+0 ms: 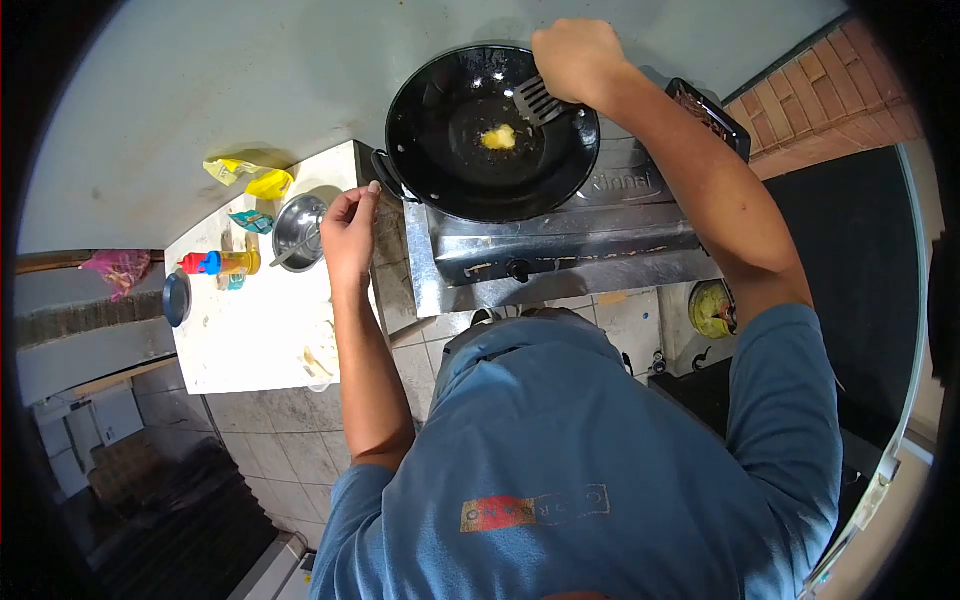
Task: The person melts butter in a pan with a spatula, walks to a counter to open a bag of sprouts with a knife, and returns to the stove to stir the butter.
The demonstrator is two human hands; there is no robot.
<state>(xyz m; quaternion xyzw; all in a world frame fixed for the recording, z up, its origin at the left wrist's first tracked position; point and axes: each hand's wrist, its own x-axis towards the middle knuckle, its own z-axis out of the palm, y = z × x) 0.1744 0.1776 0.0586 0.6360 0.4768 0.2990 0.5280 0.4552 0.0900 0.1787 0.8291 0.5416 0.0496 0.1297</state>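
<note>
A black wok [460,185] sits on the metal gas stove [570,240], with a small yellow-white lump [498,138] and dark bits in its middle. My right hand [577,60] is closed round a slotted spatula [538,102], whose slotted head is over the right part of the wok, beside the lump. My left hand [351,228] is near the wok's left handle, its fingers pinched together; what they hold, if anything, is too small to name. Left of that hand stands a metal bowl [299,232] with a utensil leaning in it.
On the white table [240,340] at the left are bottles with red and blue caps [220,263], yellow packets [268,183], a teal packet [251,221] and a dark round lid [176,299]. A black tray [735,135] stands behind my right forearm. A brick wall is at the right.
</note>
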